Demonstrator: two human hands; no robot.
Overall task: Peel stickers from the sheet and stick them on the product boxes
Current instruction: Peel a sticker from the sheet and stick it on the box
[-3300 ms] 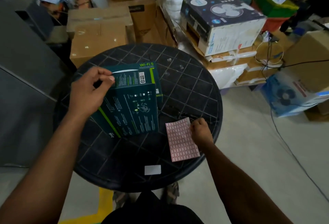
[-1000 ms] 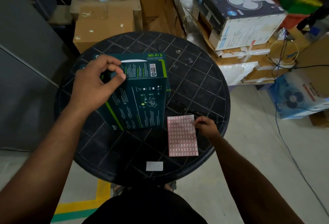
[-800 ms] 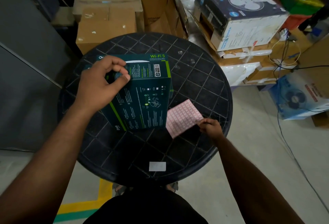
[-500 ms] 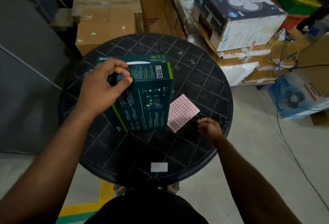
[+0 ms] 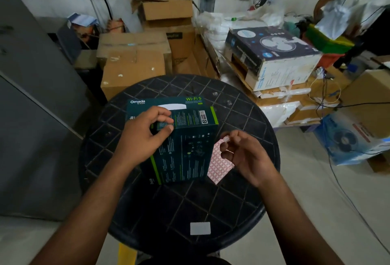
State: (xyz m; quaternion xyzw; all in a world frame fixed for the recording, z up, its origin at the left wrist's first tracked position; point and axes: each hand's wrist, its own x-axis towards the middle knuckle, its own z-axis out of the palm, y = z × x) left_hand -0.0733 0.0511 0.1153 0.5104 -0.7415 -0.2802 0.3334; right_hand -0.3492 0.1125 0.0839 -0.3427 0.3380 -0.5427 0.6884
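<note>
Dark-green Wi-Fi box (image 5: 185, 148) gripped by left hand (image 5: 141, 138); small sticker (image 5: 225, 139) pinched in right hand (image 5: 244, 155).

A round black table (image 5: 211, 205) fills the middle. On it stands a dark green Wi-Fi 5 box (image 5: 185, 144), tilted, with a second box (image 5: 147, 102) just behind it. The left hand (image 5: 143, 138) grips the near box's top edge. The right hand (image 5: 244, 155) hovers to its right, pinching a small sticker (image 5: 226, 139) above the pink sticker sheet (image 5: 218, 165). A white label (image 5: 200, 228) lies near the table's front edge — cardboard cartons (image 5: 135, 62) and a fan box (image 5: 272, 54) sit beyond.
</note>
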